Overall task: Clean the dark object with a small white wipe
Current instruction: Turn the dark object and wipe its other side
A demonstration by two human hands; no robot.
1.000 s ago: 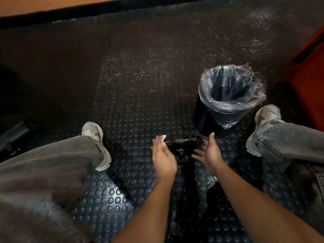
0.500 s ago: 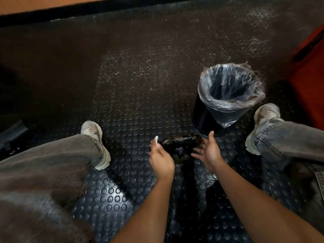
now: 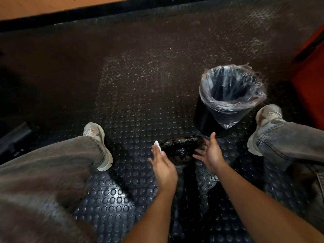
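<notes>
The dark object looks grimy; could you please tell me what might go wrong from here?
1. The white wipe sits only at the fingertips of the left hand, so it may slip off.
2. The right hand is bare and open beside the dark object, so grime could transfer.
3. The lined bin stands close behind and might get knocked.

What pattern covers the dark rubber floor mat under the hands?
Raised round studs in regular rows on the dark rubber floor mat, dark blue-black; clearest in the head view's lower centre.
</notes>
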